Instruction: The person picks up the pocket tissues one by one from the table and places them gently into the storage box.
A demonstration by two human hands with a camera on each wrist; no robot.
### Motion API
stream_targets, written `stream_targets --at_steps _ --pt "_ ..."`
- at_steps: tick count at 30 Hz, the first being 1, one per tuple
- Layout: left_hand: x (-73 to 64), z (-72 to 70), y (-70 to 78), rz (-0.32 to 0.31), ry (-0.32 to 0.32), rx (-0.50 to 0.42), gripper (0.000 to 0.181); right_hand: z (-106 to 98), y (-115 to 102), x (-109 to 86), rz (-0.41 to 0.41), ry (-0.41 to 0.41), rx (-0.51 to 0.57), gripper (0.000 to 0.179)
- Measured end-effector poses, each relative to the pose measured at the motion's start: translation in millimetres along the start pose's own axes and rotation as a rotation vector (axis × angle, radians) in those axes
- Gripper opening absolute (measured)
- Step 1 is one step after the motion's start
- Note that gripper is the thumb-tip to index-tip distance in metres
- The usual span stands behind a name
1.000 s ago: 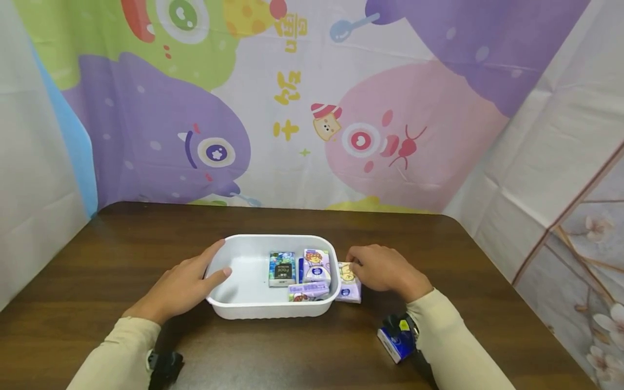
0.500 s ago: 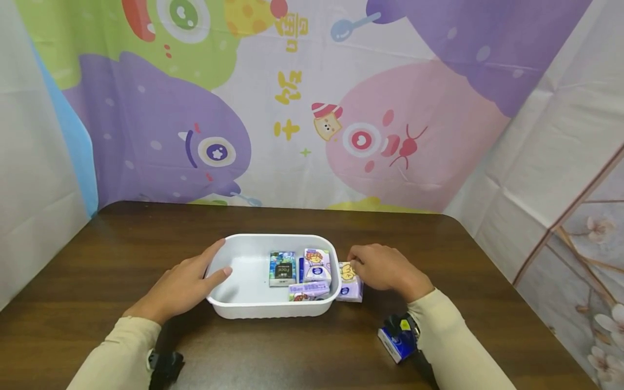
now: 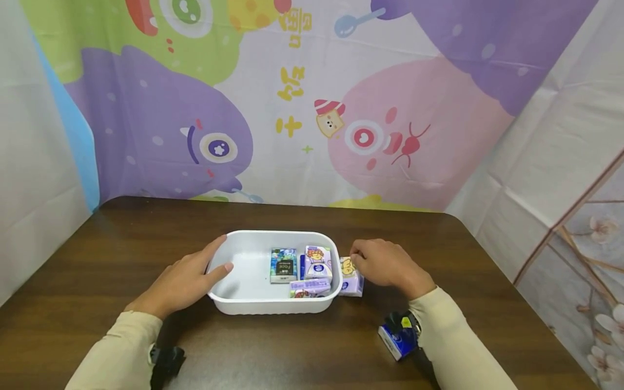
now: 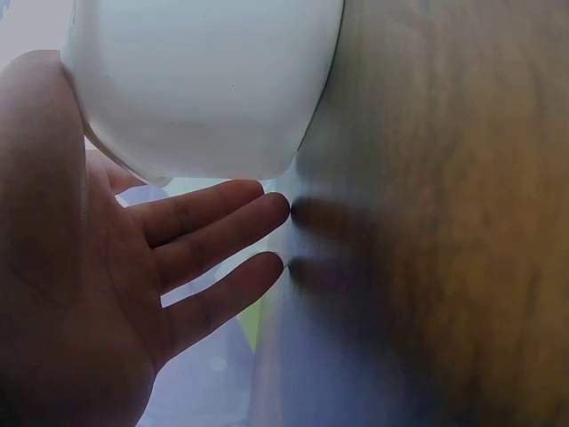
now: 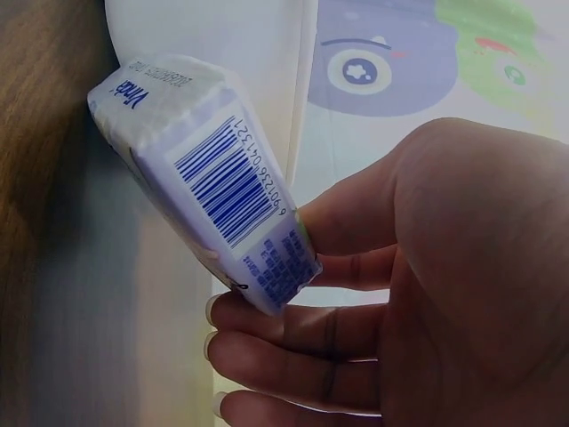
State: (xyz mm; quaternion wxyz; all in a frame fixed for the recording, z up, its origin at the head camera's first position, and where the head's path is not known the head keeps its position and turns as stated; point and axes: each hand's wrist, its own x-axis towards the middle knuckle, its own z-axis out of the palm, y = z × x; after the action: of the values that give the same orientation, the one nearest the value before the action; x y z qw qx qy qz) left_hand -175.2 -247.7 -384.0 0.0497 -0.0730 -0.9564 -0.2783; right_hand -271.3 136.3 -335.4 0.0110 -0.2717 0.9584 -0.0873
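In the head view a white plastic basin (image 3: 273, 306) stands mid-table. My left hand (image 3: 187, 279) lies at its left end, the thumb over the rim. In the left wrist view the fingers (image 4: 222, 231) stretch out straight beside the basin's outer wall. At the right end, my right hand (image 3: 387, 265) pinches a light purple pocket tissue pack (image 3: 352, 286) between thumb and fingers. That pack tilts beside the basin in the right wrist view, its barcode side showing. Inside the basin are a blue-green tissue pack (image 3: 283, 265) marked Face and purple tissue packs (image 3: 318, 264).
A dark blue tissue pack (image 3: 397, 344) lies on the brown wooden table (image 3: 273, 357), partly hidden under the right wrist's camera. Behind the table hangs a cartoon-printed cloth (image 3: 292, 173). White cloth walls stand on both sides.
The head view has tipped slightly, so everything on the table sits a little higher. Both hands and the packs otherwise keep nearly the same places; the pinched pack shifts very slightly.
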Motion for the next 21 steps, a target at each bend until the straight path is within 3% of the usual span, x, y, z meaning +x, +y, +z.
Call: stream_targets --at_steps 21 --pt "-0.2 -0.3 0.9 -0.003 -0.009 -0.001 0.078 -0.8 -3.6 1.4 0.076 -0.003 0.094 0.02"
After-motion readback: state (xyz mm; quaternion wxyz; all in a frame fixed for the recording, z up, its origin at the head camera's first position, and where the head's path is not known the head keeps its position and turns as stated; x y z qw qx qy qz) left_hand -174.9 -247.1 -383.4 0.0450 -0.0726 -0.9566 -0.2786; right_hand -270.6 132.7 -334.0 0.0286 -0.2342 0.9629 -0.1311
